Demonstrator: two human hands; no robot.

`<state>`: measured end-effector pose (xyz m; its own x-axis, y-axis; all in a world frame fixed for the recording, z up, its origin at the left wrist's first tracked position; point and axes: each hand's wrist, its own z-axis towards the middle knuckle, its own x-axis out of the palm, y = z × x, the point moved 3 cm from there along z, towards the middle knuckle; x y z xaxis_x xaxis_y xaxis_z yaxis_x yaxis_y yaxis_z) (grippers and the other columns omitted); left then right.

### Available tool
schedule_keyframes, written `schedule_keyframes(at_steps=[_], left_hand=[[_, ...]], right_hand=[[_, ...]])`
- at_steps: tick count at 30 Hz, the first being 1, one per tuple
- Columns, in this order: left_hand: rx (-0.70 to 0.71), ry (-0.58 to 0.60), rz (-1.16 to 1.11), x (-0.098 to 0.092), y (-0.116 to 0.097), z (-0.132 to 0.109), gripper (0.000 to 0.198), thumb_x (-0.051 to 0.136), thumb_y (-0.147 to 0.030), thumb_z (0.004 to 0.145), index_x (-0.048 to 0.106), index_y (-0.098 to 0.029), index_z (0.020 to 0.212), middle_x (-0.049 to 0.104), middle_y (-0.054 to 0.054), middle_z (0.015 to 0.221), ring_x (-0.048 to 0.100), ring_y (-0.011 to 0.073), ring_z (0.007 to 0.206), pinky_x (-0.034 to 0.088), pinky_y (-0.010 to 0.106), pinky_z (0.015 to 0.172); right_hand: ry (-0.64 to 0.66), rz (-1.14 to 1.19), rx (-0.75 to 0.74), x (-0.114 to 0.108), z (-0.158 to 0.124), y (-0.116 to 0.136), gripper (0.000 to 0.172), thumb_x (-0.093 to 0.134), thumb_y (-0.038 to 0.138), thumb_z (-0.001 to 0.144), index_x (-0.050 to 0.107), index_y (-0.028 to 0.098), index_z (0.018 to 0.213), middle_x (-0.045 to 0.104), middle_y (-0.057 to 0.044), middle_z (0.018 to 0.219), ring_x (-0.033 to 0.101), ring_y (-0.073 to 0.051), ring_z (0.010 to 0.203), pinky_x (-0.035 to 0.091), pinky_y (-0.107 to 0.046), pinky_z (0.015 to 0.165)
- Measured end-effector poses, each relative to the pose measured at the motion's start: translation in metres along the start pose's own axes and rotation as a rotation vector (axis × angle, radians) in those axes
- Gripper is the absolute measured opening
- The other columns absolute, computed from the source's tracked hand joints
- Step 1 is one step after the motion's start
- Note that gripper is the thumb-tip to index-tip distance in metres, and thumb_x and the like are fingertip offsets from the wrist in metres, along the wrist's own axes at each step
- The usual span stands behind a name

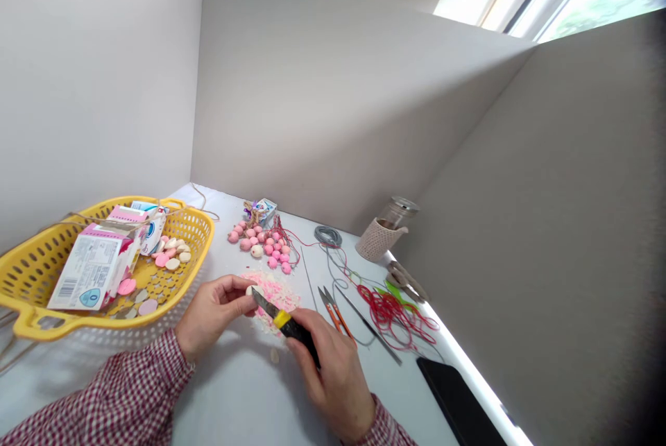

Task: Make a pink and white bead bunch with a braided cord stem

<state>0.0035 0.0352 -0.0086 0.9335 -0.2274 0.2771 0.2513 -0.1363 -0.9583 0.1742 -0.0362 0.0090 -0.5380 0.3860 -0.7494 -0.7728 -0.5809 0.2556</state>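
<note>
My left hand [212,312] pinches a small pale rounded bead [254,290] between fingers and thumb. My right hand [333,373] grips a utility knife with a yellow and black handle [294,329]. Its bare blade [265,304] rests against the bead. Beneath both hands lies a scattered heap of pink and white shavings [273,297]. Several pink beads [265,245] lie in a cluster farther forward, some strung on red thread. Both forearms wear a red checked sleeve [119,390].
A yellow perforated basket [195,224] at left holds printed cartons and pale and pink discs. Right of the hands lie orange-handled scissors [333,312], a red cord tangle [395,321], a grey cord coil [327,236], a lidded glass jar [395,213] and a black tablet [458,404]. Grey walls bound the table.
</note>
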Motion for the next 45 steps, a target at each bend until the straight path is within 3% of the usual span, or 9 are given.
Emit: schedule_keyframes(at_steps=[10, 19, 23, 26, 34, 39, 42, 45], left_hand=[[0.038, -0.026, -0.002, -0.002, 0.0, -0.001, 0.029, 0.078, -0.026, 0.052, 0.067, -0.015, 0.077, 0.065, 0.001, 0.065, 0.058, 0.0141, 0.064, 0.045, 0.025, 0.063], [0.167, -0.037, 0.134, -0.003, 0.005, 0.003, 0.031, 0.074, -0.034, 0.058, 0.063, -0.015, 0.079, 0.065, 0.004, 0.075, 0.058, 0.0156, 0.068, 0.046, 0.027, 0.064], [0.232, -0.05, 0.171, -0.003, 0.003, 0.0, 0.025, 0.073, -0.031, 0.059, 0.063, -0.016, 0.078, 0.063, 0.003, 0.076, 0.057, 0.0148, 0.068, 0.046, 0.026, 0.064], [0.198, -0.046, 0.143, -0.003, 0.002, 0.0, 0.027, 0.072, -0.031, 0.06, 0.063, -0.016, 0.079, 0.063, 0.003, 0.077, 0.057, 0.0136, 0.066, 0.046, 0.025, 0.062], [0.24, -0.023, 0.196, -0.003, 0.007, 0.004, 0.032, 0.069, -0.035, 0.063, 0.061, -0.014, 0.085, 0.065, 0.006, 0.083, 0.059, 0.0162, 0.072, 0.049, 0.03, 0.069], [0.282, -0.043, 0.225, -0.003, 0.006, 0.002, 0.027, 0.068, -0.031, 0.064, 0.062, -0.014, 0.083, 0.063, 0.004, 0.081, 0.058, 0.0147, 0.07, 0.049, 0.028, 0.068], [0.26, -0.049, 0.174, -0.003, 0.003, 0.0, 0.027, 0.071, -0.031, 0.062, 0.063, -0.015, 0.081, 0.064, 0.004, 0.082, 0.058, 0.0141, 0.071, 0.048, 0.027, 0.068], [0.137, -0.012, 0.061, -0.003, 0.004, 0.001, 0.032, 0.073, -0.034, 0.06, 0.064, -0.015, 0.084, 0.066, 0.004, 0.084, 0.059, 0.0149, 0.074, 0.048, 0.028, 0.071]], right_hand=[[-0.077, -0.085, 0.093, 0.0, -0.003, -0.012, 0.018, 0.044, 0.018, 0.084, 0.052, 0.017, 0.1, 0.066, -0.009, 0.089, 0.065, -0.019, 0.078, 0.054, -0.031, 0.066], [0.009, 0.007, 0.037, 0.005, 0.0, 0.004, 0.021, 0.044, 0.017, 0.084, 0.049, 0.015, 0.104, 0.065, -0.009, 0.09, 0.063, -0.019, 0.08, 0.053, -0.031, 0.067], [-0.017, -0.061, 0.092, 0.006, -0.003, -0.006, 0.019, 0.043, 0.018, 0.085, 0.05, 0.016, 0.103, 0.065, -0.009, 0.09, 0.064, -0.019, 0.079, 0.052, -0.031, 0.065], [-0.062, -0.064, 0.14, 0.003, -0.004, -0.011, 0.016, 0.043, 0.019, 0.086, 0.051, 0.016, 0.1, 0.065, -0.008, 0.087, 0.064, -0.019, 0.076, 0.052, -0.029, 0.064], [0.009, 0.057, 0.072, 0.007, 0.0, 0.007, 0.02, 0.044, 0.017, 0.084, 0.05, 0.016, 0.103, 0.064, -0.008, 0.089, 0.062, -0.018, 0.078, 0.051, -0.029, 0.064], [-0.016, 0.001, 0.083, 0.008, -0.002, 0.001, 0.019, 0.044, 0.017, 0.085, 0.049, 0.016, 0.104, 0.064, -0.009, 0.089, 0.063, -0.019, 0.077, 0.052, -0.03, 0.064], [-0.051, -0.049, 0.134, 0.005, -0.004, -0.008, 0.016, 0.043, 0.019, 0.086, 0.052, 0.016, 0.099, 0.065, -0.008, 0.085, 0.064, -0.018, 0.075, 0.052, -0.029, 0.063], [-0.088, -0.018, 0.177, 0.002, -0.004, -0.01, 0.015, 0.044, 0.02, 0.086, 0.052, 0.017, 0.098, 0.066, -0.007, 0.086, 0.063, -0.017, 0.074, 0.052, -0.027, 0.063]])
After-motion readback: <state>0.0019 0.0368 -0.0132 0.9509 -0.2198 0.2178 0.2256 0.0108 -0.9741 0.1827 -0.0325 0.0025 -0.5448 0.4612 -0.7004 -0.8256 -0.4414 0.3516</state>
